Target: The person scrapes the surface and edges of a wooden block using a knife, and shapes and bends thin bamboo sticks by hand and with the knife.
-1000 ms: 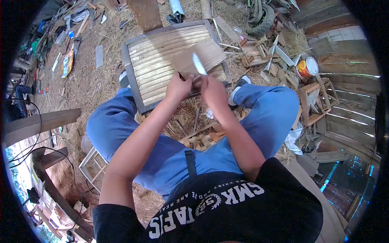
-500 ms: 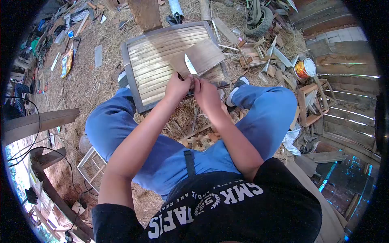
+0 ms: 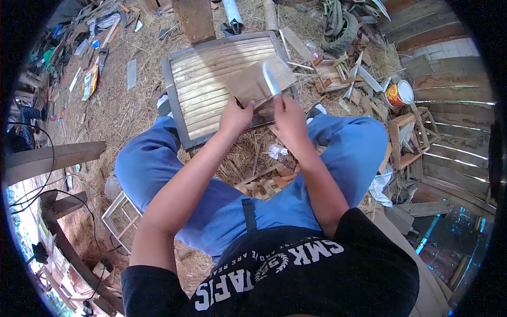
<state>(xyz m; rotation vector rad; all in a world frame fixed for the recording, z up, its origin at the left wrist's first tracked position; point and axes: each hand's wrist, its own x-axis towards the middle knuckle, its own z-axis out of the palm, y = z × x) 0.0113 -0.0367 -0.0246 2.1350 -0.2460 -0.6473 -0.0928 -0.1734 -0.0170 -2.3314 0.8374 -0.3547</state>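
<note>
My right hand (image 3: 289, 119) is closed round the handle of a knife (image 3: 270, 79). Its pale blade points up and away, over a flat brown board (image 3: 245, 79). At the board's near edge, my left hand (image 3: 235, 116) is closed, with a small dark piece showing by its fingertips. What exactly it grips is too small to make out. Beneath both the board and my hands is a slatted wooden panel (image 3: 198, 87) in a dark frame. The two hands are apart.
A wooden post (image 3: 194, 21) stands behind the panel. Scrap wood (image 3: 364, 76), a paint bucket (image 3: 398, 92) and a small wooden frame (image 3: 406, 134) lie to the right. A handsaw (image 3: 102, 57) and yellow packet (image 3: 90, 84) are at left. Wood offcuts (image 3: 264, 185) lie between my legs.
My right hand has moved right, away from my left hand, carrying the knife with it. The left hand has barely shifted.
</note>
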